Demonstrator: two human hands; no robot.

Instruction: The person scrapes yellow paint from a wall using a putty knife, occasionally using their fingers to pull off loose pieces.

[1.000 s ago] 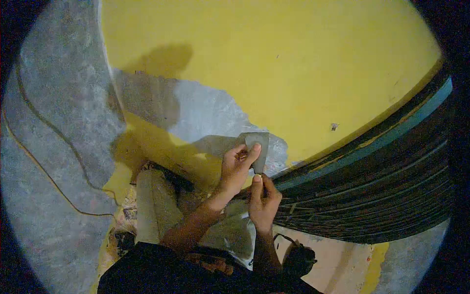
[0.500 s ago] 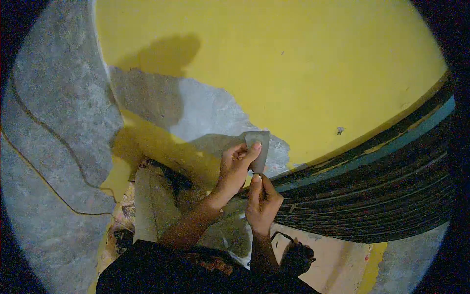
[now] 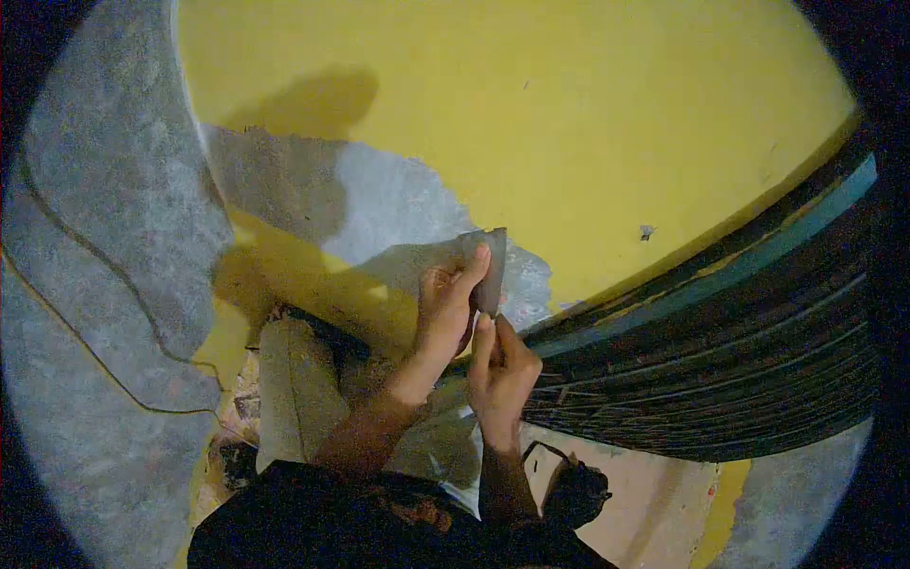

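A small flat dark grey piece (image 3: 491, 275), wider at its top end, is held up in front of the grey patch of the wall. My left hand (image 3: 449, 303) grips it with the thumb on its face and the fingers behind. Just below, my right hand (image 3: 502, 365) pinches at the narrow lower end; whatever lies between those fingertips is too small to make out. The fingers of both hands are closed.
Behind the hands is a yellow surface (image 3: 569, 142) with a bare grey patch (image 3: 389, 204). Dark ridged material (image 3: 711, 379) curves along the right. A cable (image 3: 104, 365) runs on the left, and a black object (image 3: 576, 493) lies at the lower right.
The grey piece and both hands have shifted slightly up and left in the view. The piece is turned more edge-on, and the bright spot at my right fingertips no longer shows.
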